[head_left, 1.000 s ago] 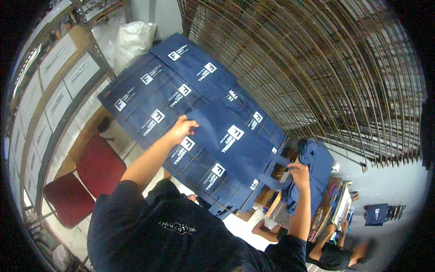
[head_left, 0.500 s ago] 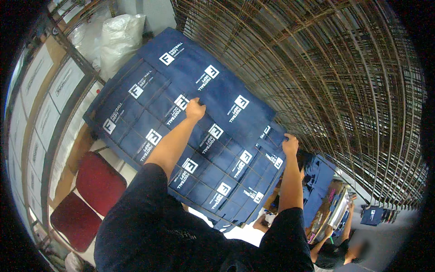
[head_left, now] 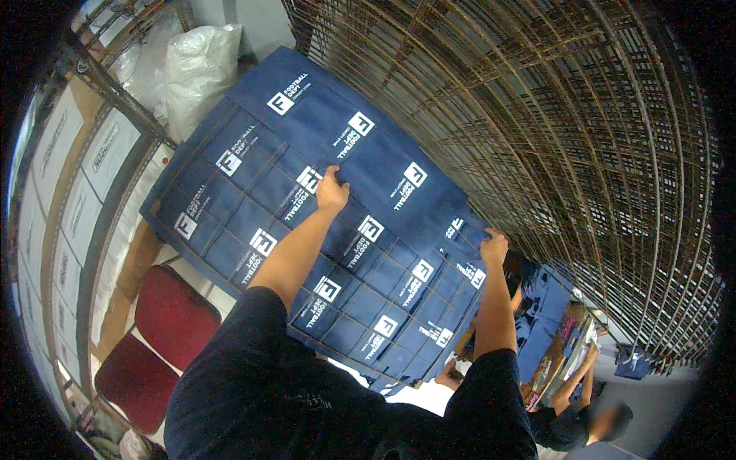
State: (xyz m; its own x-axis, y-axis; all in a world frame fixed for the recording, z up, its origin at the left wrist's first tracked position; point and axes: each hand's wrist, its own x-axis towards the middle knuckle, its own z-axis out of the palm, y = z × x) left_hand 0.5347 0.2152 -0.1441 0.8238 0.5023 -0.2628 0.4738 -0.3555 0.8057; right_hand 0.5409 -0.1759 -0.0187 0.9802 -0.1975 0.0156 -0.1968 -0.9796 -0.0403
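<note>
Navy fabric pieces (head_left: 391,201) with repeated white square prints lie in rows across a wide wire rack. In the lower rows thin wires (head_left: 264,207) cross over the fabric, while the far row shows no wires on top. My left hand (head_left: 333,190) is closed with fingers curled at the near edge of the far fabric row, about mid-rack. At the rack's right edge my right hand (head_left: 494,248) is closed on a fabric corner, its fingertips pinched together. What lies inside the left fingers is mostly hidden.
Stacked wire racks (head_left: 537,115) rise beyond the fabric on the right. White plastic sacks (head_left: 201,77) stand far left, above shelved cartons (head_left: 107,149). Two dark red chair seats (head_left: 172,314) sit lower left. A co-worker (head_left: 571,429) works at a cluttered table (head_left: 560,353); another person's hand (head_left: 450,376) shows below.
The fabric by my right hand lies flatter, with more of its print showing. Both hands stay in nearly the same places. The view has shifted slightly.
</note>
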